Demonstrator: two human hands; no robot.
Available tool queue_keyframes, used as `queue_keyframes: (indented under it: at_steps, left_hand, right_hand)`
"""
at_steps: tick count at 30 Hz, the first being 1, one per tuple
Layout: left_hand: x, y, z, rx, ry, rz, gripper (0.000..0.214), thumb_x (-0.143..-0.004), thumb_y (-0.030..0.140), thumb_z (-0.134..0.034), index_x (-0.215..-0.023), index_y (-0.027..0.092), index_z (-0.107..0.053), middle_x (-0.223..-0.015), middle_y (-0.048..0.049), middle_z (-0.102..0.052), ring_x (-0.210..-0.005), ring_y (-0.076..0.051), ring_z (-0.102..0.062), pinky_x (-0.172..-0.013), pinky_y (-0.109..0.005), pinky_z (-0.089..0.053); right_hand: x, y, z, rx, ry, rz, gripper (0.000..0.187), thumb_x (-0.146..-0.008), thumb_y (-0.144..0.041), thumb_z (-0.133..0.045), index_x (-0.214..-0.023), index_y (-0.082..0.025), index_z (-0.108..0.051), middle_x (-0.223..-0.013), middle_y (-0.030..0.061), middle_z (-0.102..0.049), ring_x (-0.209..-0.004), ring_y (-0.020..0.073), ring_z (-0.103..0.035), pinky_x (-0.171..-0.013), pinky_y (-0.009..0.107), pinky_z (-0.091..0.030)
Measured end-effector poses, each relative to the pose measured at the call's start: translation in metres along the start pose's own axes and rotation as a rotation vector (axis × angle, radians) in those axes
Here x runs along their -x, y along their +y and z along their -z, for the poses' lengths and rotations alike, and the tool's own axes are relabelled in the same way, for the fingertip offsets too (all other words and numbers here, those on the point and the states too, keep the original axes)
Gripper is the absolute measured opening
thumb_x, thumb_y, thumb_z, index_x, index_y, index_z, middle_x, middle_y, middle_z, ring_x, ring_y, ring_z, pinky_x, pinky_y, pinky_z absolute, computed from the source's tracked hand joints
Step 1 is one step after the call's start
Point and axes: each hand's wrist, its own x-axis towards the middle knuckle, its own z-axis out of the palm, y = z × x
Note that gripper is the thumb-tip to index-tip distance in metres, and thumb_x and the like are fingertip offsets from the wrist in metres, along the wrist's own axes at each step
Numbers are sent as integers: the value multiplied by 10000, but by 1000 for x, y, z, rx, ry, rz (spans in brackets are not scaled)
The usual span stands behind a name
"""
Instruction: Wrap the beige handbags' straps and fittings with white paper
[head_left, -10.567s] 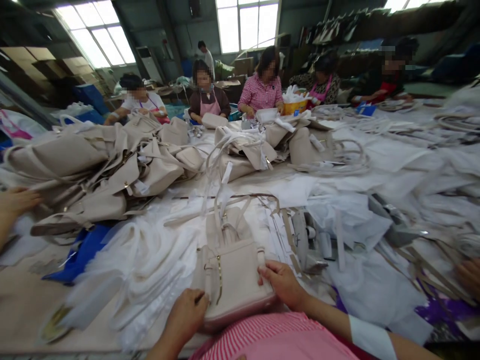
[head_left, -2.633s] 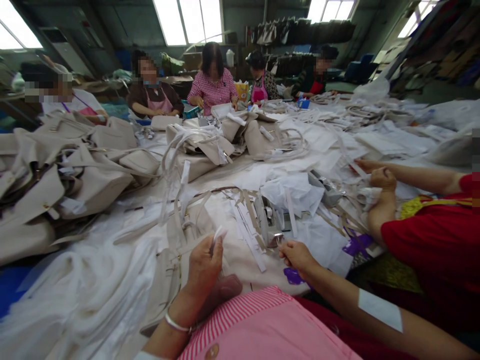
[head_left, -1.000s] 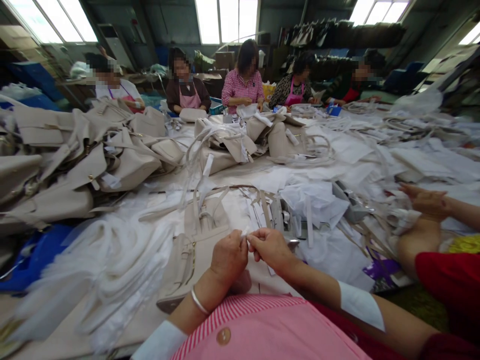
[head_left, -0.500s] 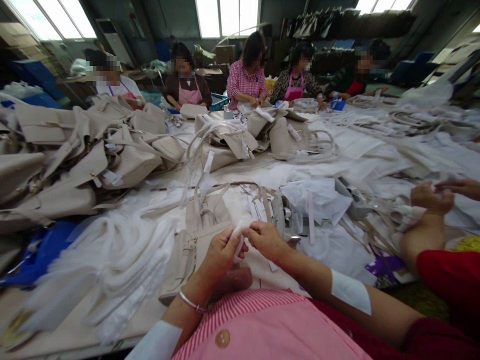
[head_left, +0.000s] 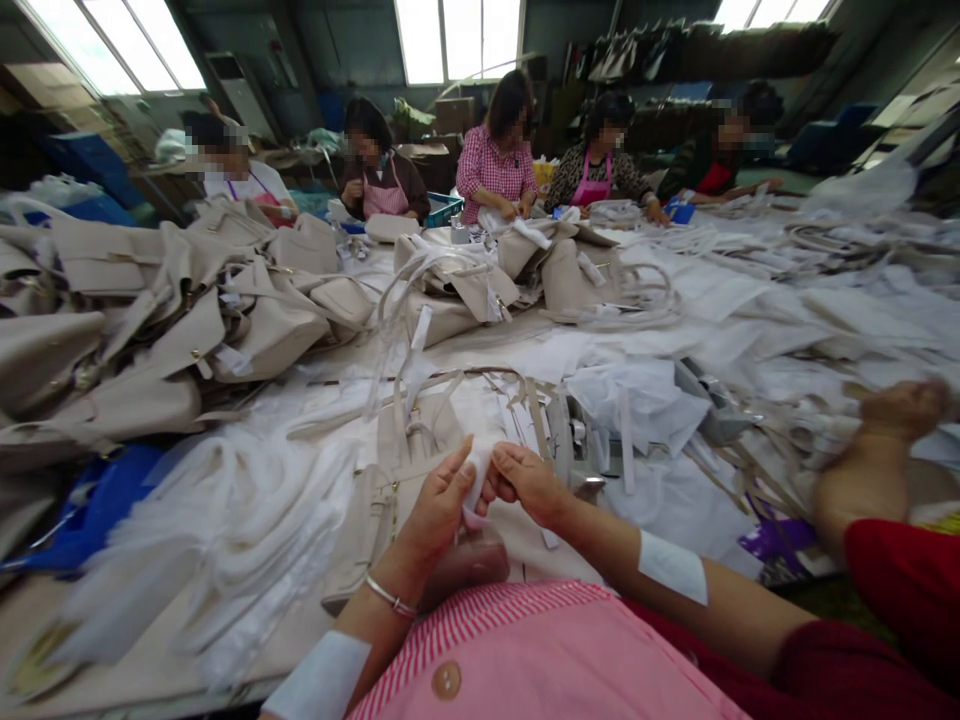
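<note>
Between my two hands is a narrow strip of thin white wrapping material (head_left: 475, 472), folded around something I cannot make out. My left hand (head_left: 442, 500) grips it from the left with the thumb on top. From the right, my right hand (head_left: 529, 484) pinches its edge between thumb and fingers. Under my hands a beige handbag (head_left: 409, 480) lies on the table, its handle and straps toward the far side and a gold zip on its left. A brownish rounded piece (head_left: 474, 560) shows below my hands, against my apron.
Beige bags (head_left: 247, 320) are heaped at left, more bags (head_left: 480, 280) ahead. White foam sheets (head_left: 247, 510) lie left of me beside a blue bin (head_left: 97, 510). A tape dispenser (head_left: 709, 395) stands right, near a co-worker's arm (head_left: 862, 460). Several people work across the table.
My right hand has shifted its pinch on the white strip, which now shows more broadly between my hands. The co-worker's hand at right has moved, and the view has shifted slightly.
</note>
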Motion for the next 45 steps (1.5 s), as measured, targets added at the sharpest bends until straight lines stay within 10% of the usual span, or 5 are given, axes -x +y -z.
queue_keyframes:
  at_steps: [17, 25, 32, 39, 45]
  left_hand:
    - [-4, -7, 12, -498, -115, 186, 291, -795, 398, -594, -713, 124, -646, -600, 24, -522, -546, -93, -401, -516, -211, -279]
    - [0, -12, 2, -506, -91, 29, 286, -813, 356, -547, -869, 123, -704, -707, 0, -607, -606, -118, -479, -549, -216, -353]
    - [2, -10, -2, -874, -29, -182, 223, -846, 217, -472, -758, 151, -666, -773, -49, -659, -736, -170, -558, -703, -271, -428]
    - [13, 1, 11, -524, -194, -16, 302, -890, 335, -495, -1054, 140, -656, -995, -81, -688, -884, -200, -607, -770, -283, -451]
    - [9, -13, -3, -990, 5, -183, 372, -954, 362, -375, -769, 168, -633, -728, -52, -648, -695, -182, -557, -688, -306, -397]
  right_hand:
    - [-1, -2, 15, 168, 315, 40, 343, -756, -477, -660, -655, -167, -552, -501, -71, -370, -460, 72, -297, -437, 235, -194]
    - [16, 17, 34, 125, -62, -80, 340, -724, -449, -726, -851, -139, -667, -584, -35, -535, -514, 82, -423, -514, 226, -330]
    - [10, 36, 18, 236, 249, -17, 257, -702, -372, -736, -757, -123, -701, -682, 9, -642, -638, 128, -546, -644, 273, -442]
    - [7, 24, 10, 240, 204, 18, 276, -748, -394, -690, -656, -145, -615, -556, -10, -577, -527, 118, -518, -519, 252, -405]
    - [11, 35, 15, 226, 202, -67, 269, -745, -398, -682, -724, -135, -634, -538, -30, -547, -477, 93, -462, -484, 232, -372]
